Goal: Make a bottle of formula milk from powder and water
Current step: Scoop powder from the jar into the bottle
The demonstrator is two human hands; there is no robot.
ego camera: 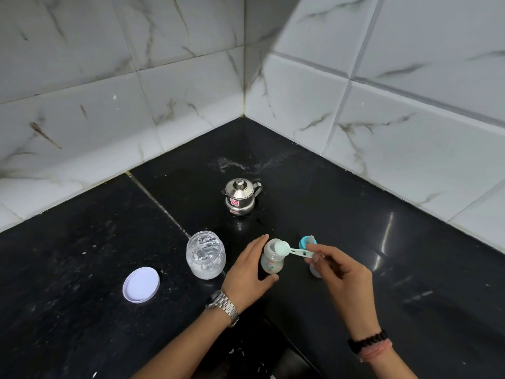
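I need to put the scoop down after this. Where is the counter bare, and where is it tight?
Bare: the counter right of the teat cap, and the stretch between the white lid and the left wall. Tight: the row of powder jar, left hand, bottle and cap.

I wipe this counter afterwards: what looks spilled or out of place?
White specks are scattered on the black counter near its front edge, and a pale smear lies behind the steel pot. Nothing is tipped over.
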